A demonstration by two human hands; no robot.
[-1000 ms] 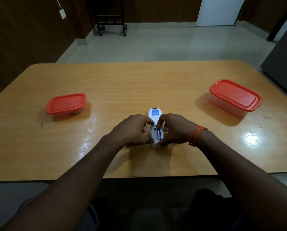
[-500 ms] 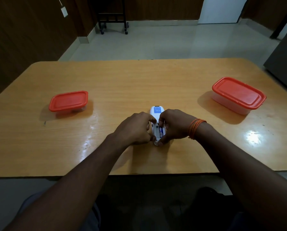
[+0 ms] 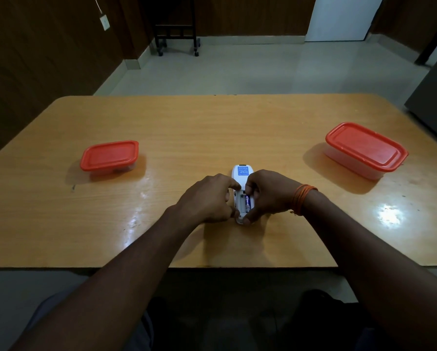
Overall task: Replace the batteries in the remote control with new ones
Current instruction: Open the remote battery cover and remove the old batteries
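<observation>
A white remote control (image 3: 242,173) lies face down on the wooden table (image 3: 212,127), its far end with a blue label pointing away from me. Its battery compartment is uncovered, and a blue-and-purple battery (image 3: 247,202) sits in the right slot. My left hand (image 3: 208,198) grips the remote's left side, forefinger on the compartment's upper edge. My right hand (image 3: 268,193), with orange threads at the wrist, holds the right side, thumb at the near end and fingertip on the battery's top. The left slot is partly hidden.
A small clear box with a red lid (image 3: 109,156) stands at the left. A larger red-lidded box (image 3: 365,148) stands at the right. Beyond the table are a tiled floor and a dark wheeled stand (image 3: 177,34).
Both hands stay on the remote with only small finger shifts at the compartment. The camera has tilted slightly, so the table sits a little higher in view.
</observation>
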